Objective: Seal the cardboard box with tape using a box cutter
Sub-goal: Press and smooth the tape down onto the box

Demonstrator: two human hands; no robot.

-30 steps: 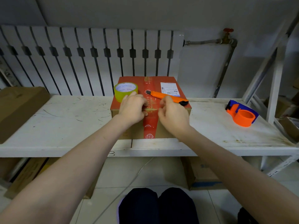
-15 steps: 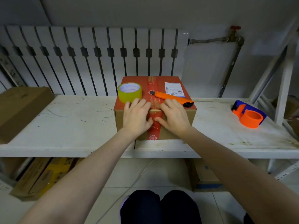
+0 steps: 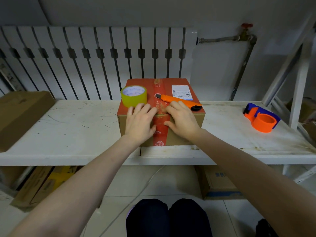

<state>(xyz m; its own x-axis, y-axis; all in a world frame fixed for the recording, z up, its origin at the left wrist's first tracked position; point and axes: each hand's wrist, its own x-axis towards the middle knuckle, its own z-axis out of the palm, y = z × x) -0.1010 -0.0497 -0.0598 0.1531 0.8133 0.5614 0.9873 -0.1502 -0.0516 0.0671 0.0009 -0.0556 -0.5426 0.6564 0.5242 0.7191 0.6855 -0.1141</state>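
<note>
We press our flat, empty left hand (image 3: 139,121) and right hand (image 3: 182,119) on the red tape strip (image 3: 160,129), the cardboard box (image 3: 186,132) seemingly almost sealed.

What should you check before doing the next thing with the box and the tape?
1. Red tape strip runs over the box front edge: ok.
2. Left hand and right hand flat beside the strip: ok.
3. Strip fully stuck down: cannot tell.
4. Box cutter within reach on the box top: ok.
5. Cutter blade retracted: cannot tell.
6. Yellow tape roll resting steady on top: ok.
</note>
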